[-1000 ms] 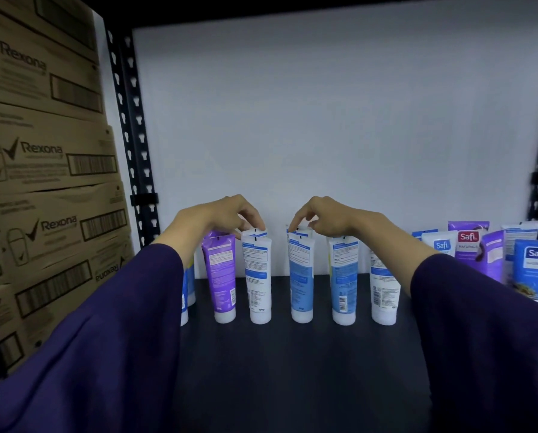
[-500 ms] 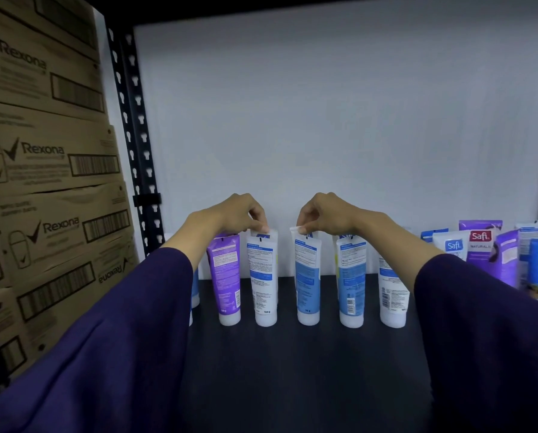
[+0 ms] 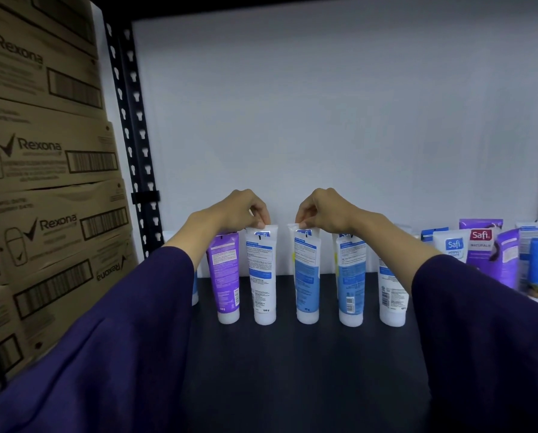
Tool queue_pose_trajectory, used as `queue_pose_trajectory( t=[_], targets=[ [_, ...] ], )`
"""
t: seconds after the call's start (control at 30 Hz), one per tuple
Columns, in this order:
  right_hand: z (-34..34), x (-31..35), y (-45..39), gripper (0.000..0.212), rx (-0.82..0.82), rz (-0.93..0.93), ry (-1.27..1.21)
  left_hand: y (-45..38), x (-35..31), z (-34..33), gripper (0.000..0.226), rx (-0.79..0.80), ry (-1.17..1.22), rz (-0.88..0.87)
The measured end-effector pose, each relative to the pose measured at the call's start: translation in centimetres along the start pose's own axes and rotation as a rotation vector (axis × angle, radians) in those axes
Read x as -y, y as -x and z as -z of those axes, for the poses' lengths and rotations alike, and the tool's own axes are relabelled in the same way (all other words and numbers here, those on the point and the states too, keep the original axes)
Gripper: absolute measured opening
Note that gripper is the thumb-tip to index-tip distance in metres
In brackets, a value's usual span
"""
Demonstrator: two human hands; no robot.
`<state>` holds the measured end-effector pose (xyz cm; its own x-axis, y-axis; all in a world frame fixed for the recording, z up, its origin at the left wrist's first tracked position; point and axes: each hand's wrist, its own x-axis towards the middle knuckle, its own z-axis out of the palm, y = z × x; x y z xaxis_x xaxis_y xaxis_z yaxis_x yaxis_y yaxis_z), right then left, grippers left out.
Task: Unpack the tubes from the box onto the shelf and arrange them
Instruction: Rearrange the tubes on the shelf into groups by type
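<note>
Head view: tube tops (image 3: 263, 230) between pinching fingers (image 3: 259, 217).

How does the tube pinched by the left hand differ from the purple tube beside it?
The white tube is white with blue print; the purple tube is purple. The left hand pinches the white tube's top; the purple tube's top sits under the wrist, ungripped. Both stand cap-down on the shelf.
</note>
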<state>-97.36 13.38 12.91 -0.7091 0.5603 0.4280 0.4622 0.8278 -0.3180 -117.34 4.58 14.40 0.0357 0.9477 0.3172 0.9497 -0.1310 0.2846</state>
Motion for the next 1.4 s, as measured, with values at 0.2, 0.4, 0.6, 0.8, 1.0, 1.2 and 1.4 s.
queue_pose_trajectory(
  t=[0.2,0.4,0.6,0.8,1.0,1.2,1.4],
  targets=[
    [0.0,0.1,0.2,0.013,0.003,-0.002,-0.016,-0.1,0.1,-0.3,0.012,-0.01,0.013,-0.006],
    [0.8,0.1,1.2,0.019,-0.042,-0.015,-0.034,0.3,-0.5,0.0,0.012,-0.03,0.025,-0.012],
    [4.1,-0.9,3.8,0.018,-0.117,-0.05,-0.014,-0.5,-4.4,-0.1,0.011,-0.119,0.107,-0.105],
    [7.0,-3.6,6.5,0.019,-0.1,-0.139,0.097,-2.6,-9.4,-2.9,0.011,-0.035,0.13,-0.187],
    [7.7,-6.4,7.7,0.022,-0.045,-0.261,0.152,-4.3,-11.5,-5.5,0.02,0.041,0.135,-0.194],
    [7.4,-7.8,7.9,0.024,0.024,-0.307,0.197,-5.5,-11.9,-6.5,0.017,0.064,0.088,-0.196],
    [7.5,-8.7,8.0,0.016,-0.01,-0.242,0.119,-6.1,-12.1,-6.8,0.021,0.001,0.071,-0.158]
  ],
)
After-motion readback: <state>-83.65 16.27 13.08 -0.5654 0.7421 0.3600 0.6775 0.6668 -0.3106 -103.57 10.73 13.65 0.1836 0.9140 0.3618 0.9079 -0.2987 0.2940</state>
